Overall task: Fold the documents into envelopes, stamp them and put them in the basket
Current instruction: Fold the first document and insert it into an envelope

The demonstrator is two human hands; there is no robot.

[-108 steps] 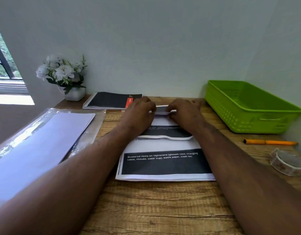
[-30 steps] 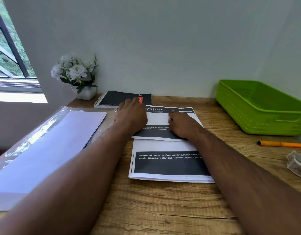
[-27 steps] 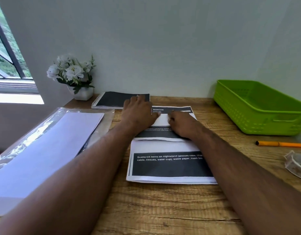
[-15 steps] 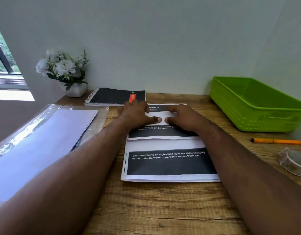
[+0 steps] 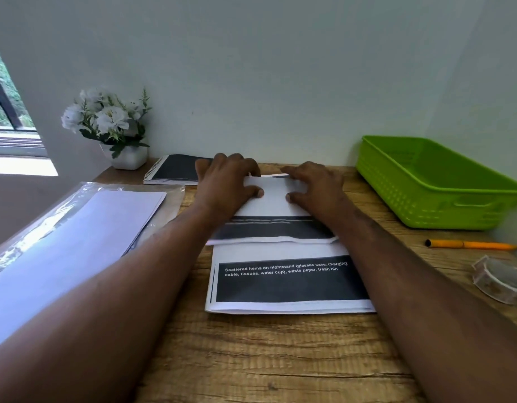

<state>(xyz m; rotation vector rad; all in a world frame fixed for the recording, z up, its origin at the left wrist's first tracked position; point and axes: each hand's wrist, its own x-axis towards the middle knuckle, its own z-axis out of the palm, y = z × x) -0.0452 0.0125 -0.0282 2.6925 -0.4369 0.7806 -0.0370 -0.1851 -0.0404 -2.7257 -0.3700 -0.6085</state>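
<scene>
A printed document [image 5: 283, 283] with black bands lies on the wooden desk [image 5: 251, 359] in front of me. Its far part is folded toward me, white back up [image 5: 274, 205]. My left hand [image 5: 225, 187] and my right hand [image 5: 315, 187] press flat on that folded flap at the far crease, thumbs almost meeting in the middle. White envelopes [image 5: 62, 245] lie in a clear plastic sleeve at the left. The green basket [image 5: 437, 181] stands at the right back corner.
A spiral notebook [image 5: 176, 170] and a white pot of flowers [image 5: 111, 129] stand at the back left. An orange pen [image 5: 472, 244] and a roll of clear tape [image 5: 498, 282] lie at the right. The wall is close behind the desk.
The far part of the sheet has been folded further toward me; its printed header is now hidden under the white back. Both hands stay at the crease, pressing.
</scene>
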